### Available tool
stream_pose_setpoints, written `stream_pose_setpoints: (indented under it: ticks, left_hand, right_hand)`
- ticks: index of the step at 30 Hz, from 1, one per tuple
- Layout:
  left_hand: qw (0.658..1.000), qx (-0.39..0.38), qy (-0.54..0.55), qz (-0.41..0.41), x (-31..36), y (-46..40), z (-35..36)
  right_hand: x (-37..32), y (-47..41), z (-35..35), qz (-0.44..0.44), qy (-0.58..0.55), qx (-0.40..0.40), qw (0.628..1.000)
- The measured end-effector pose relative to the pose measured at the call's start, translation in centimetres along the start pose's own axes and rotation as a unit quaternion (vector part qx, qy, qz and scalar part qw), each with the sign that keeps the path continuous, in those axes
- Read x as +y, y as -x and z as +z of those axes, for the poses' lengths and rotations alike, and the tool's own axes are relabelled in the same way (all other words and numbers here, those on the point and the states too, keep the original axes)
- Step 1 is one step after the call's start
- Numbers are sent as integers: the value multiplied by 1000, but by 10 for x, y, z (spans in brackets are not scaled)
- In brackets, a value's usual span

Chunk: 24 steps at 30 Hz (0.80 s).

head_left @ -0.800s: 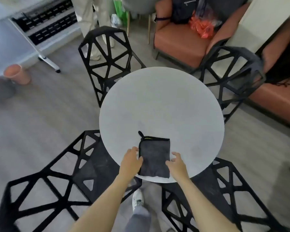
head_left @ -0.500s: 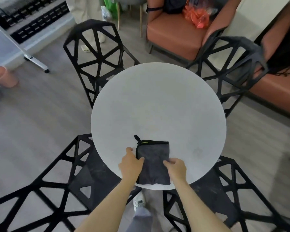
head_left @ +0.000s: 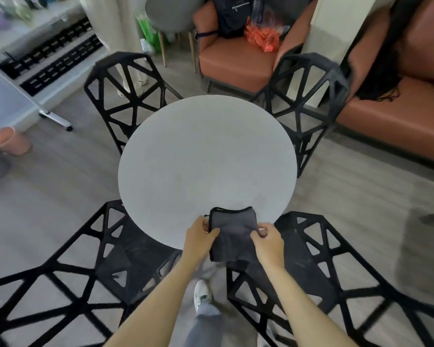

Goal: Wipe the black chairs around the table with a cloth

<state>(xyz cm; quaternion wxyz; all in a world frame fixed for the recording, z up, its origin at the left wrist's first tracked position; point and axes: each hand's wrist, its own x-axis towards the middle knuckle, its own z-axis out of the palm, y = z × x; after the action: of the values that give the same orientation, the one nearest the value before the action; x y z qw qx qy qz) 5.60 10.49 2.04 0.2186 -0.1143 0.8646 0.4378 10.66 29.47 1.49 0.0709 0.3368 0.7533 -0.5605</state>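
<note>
Four black chairs ring one round grey surface (head_left: 206, 156), by our count: one at 11 o'clock (head_left: 125, 96), one at 1 o'clock (head_left: 308, 96), one at 7 o'clock (head_left: 68, 276), one at 5 o'clock (head_left: 323, 276). One dark grey cloth (head_left: 232, 236), black-edged, lies at 6 o'clock on the surface, its far part resting on top and its near part hanging past the rim. Two hands hold it: our left hand (head_left: 198, 240) pinches the cloth's left edge, thumb on top, fingers (head_left: 212, 232) curled; our right hand (head_left: 268, 242) pinches the right edge, fingers curled round it. One white shoe (head_left: 202, 295) shows on the floor between the two near chairs. Beyond the surface we list two orange-brown sofa seats, at 12 o'clock (head_left: 236, 61) and at 2 o'clock (head_left: 396, 121), and one pink pot (head_left: 9, 141) at 9 o'clock.
</note>
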Motion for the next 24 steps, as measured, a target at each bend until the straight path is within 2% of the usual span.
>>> stream_pose_setpoints:
  ticks: [4,10,14,19,24]
  left_hand:
    - [998,20,32,44,14,65,41]
    - [995,-2,69,71,14,155,99]
    - [993,-5,90,79,15,212,125]
    - [992,-40,18,118,-11,256,151]
    - [993,-51,28,107,-52,295,193]
  right_hand:
    - [30,35,-68,-70,-4,-11,998]
    - [89,84,-154,-140,32,-52,988]
    - [124,118,-188,-141,32,-48,988]
    - [166,163,-216,-122,46,-46,990]
    - [213,207,-240,-139,131,-43,981]
